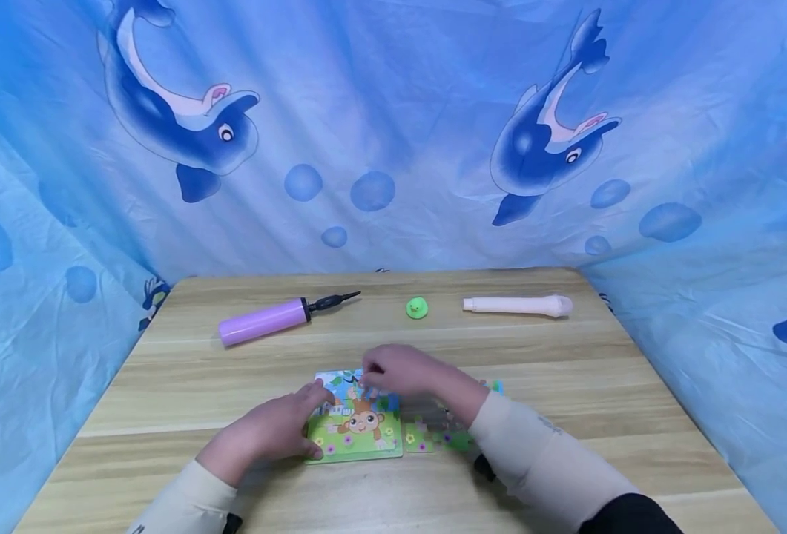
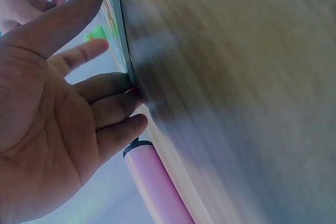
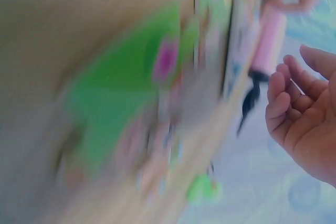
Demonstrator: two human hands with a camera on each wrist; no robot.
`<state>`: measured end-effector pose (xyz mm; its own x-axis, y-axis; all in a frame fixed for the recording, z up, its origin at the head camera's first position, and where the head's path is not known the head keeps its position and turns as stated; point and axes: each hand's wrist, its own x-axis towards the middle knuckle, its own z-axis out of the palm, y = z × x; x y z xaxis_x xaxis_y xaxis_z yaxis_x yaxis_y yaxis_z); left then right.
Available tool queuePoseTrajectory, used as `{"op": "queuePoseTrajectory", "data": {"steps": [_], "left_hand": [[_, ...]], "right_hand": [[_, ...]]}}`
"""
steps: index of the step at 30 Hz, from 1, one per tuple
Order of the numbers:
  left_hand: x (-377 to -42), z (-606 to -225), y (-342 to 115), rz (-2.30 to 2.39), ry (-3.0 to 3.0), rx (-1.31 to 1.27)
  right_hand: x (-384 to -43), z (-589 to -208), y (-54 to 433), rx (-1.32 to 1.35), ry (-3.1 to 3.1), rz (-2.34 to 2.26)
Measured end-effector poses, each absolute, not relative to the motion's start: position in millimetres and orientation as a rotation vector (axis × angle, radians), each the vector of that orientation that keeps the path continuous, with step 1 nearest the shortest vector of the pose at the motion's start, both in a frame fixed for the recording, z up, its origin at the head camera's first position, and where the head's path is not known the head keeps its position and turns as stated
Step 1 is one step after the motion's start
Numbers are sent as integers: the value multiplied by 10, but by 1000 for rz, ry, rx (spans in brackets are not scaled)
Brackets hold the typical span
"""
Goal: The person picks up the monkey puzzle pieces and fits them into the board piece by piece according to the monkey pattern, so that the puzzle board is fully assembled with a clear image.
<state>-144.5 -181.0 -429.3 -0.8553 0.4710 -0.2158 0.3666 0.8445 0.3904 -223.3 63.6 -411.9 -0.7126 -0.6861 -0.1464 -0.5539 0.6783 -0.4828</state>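
Bare right hand [image 3: 304,114] at right edge, fingers loosely curled; flat green flower-printed puzzle pieces [image 3: 121,72] blur; pink cylindrical pump [image 3: 269,48] with black nozzle [image 3: 251,103] lies beyond.

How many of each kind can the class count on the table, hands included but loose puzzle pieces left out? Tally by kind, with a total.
Puzzle board: 1
Purple pump: 1
Green duck: 1
Pale microphone-shaped toy: 1
Hands (left hand, right hand): 2
Total: 6
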Motion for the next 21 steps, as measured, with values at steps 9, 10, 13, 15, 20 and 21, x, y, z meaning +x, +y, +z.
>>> {"op": "queuePoseTrajectory", "data": {"steps": [9, 10, 13, 15, 20, 21], "left_hand": [[-1421, -4272, -1808, 465, 2701, 635], [-1417, -4266, -1807, 461, 2700, 631], [-1411, -4256, -1807, 460, 2701, 623], [-1411, -4254, -1806, 466, 2699, 621], [-1413, -4258, -1803, 477, 2695, 624], [-1412, -4259, -1803, 482, 2695, 624]], "right_hand": [[-2187, -3936, 1453, -777, 2782, -417], [-2157, -3943, 1507, -755, 2780, -381], [-2054, -4003, 1614, -745, 2767, -238], [-1992, -4069, 1651, -772, 2762, -139], [-1904, -4198, 1684, -839, 2793, 19], [-1899, -4210, 1685, -847, 2800, 28]]}}
